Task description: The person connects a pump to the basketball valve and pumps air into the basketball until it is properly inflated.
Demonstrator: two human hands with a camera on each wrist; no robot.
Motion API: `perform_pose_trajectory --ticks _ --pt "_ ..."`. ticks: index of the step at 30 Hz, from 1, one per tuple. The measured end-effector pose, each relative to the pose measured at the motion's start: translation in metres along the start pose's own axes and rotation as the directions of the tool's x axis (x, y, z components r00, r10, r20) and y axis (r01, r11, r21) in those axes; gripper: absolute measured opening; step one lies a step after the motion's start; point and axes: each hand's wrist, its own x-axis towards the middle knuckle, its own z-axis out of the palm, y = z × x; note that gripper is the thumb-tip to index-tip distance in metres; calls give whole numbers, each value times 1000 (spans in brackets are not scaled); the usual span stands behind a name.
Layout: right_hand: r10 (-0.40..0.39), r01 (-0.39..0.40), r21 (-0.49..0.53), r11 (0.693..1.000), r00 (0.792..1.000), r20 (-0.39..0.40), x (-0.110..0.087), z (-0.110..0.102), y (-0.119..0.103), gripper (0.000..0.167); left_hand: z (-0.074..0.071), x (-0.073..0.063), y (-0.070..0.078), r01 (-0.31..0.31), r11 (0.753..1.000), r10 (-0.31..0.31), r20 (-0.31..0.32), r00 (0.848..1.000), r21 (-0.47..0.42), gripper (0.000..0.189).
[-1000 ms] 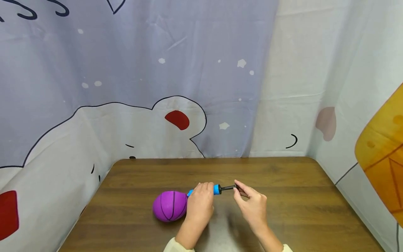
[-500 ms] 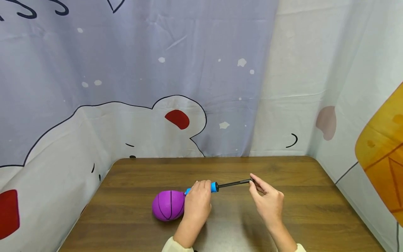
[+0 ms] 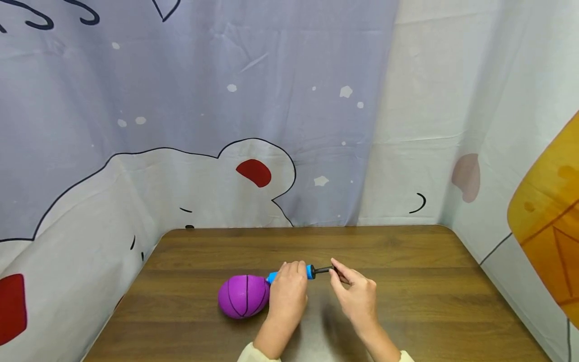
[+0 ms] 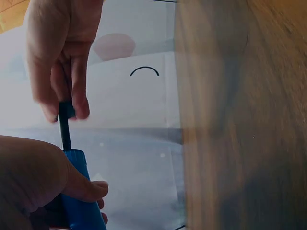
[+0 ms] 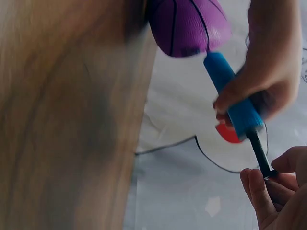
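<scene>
A purple ball [image 3: 244,296] with black lines rests on the table, its right side against the tip of a blue hand pump [image 3: 310,272]. My left hand [image 3: 288,294] grips the pump's blue barrel, covering most of it in the head view. My right hand [image 3: 357,294] pinches the black handle at the end of the pump's rod. In the left wrist view a short length of the black rod [image 4: 64,134] shows between barrel and fingers. The right wrist view shows the ball [image 5: 189,26] joined to the barrel [image 5: 225,81] at its tip.
The brown wooden table [image 3: 203,251] spreads under both hands. A printed curtain [image 3: 316,125] hangs behind it and along both sides, right at the table's edges.
My right hand pulled the rod out to the right, then pushed it back left, so less rod shows now. My left hand stays on the barrel, with only a slight shift.
</scene>
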Motion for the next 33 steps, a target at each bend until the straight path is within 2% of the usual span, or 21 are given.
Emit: perform_pose_trajectory --ticks 5,9,14,20,25,29,33 --pt "12 -17 78 997 998 60 -8 10 -3 29 0 -2 2 -7 1000 7 8 1000 2 51" --pt "6 -13 112 994 998 61 -7 10 -1 29 -3 -3 -1 2 999 0 41 999 -39 56" --pt "-13 13 55 998 1000 1 1 -3 4 31 -6 -2 -4 15 996 -9 68 998 -84 54" --pt "-19 17 -23 1000 997 -75 15 -27 13 32 -8 -1 -6 26 995 -19 83 996 -92 53" --pt "19 -22 -36 999 996 -82 21 -42 19 29 -8 -1 -7 21 996 -14 77 997 -91 52" --pt "64 -67 -40 997 995 -73 20 -45 22 28 -7 -1 -7 19 996 -12 75 997 -92 51" --pt "57 -61 -48 997 995 -80 16 -38 20 29 -5 -1 -7 10 996 -5 60 998 -87 49"
